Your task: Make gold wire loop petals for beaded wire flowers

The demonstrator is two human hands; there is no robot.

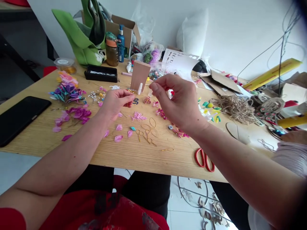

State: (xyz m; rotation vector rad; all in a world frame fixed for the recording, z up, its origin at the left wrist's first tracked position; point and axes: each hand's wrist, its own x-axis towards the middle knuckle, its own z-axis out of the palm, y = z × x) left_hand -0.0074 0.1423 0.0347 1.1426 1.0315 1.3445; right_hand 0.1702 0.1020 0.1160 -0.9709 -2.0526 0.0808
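Observation:
My left hand (117, 99) is raised over the table, thumb and forefinger pinched together; a bit of gold or orange shows under the fingertips, too small to name. My right hand (178, 95) is raised to the right of it, fingertips also pinched, with a faint translucent bit below them that I cannot make out. Between the hands stand a white pointed nozzle (140, 88) and an upright wooden block (139, 76). Below lie pink petals (119, 127), a cluster of small pink pieces (138, 116), gold wire loops (146, 135) and dark pink flowers (161, 113).
Red-handled scissors (204, 159) lie near the front edge. A black phone (22, 116) and purple-blue flowers (68, 92) are at the left. At the back stand a green bag (82, 41), a brown bottle (112, 52) and a black tray (100, 74). Twine (236, 107) lies at the right.

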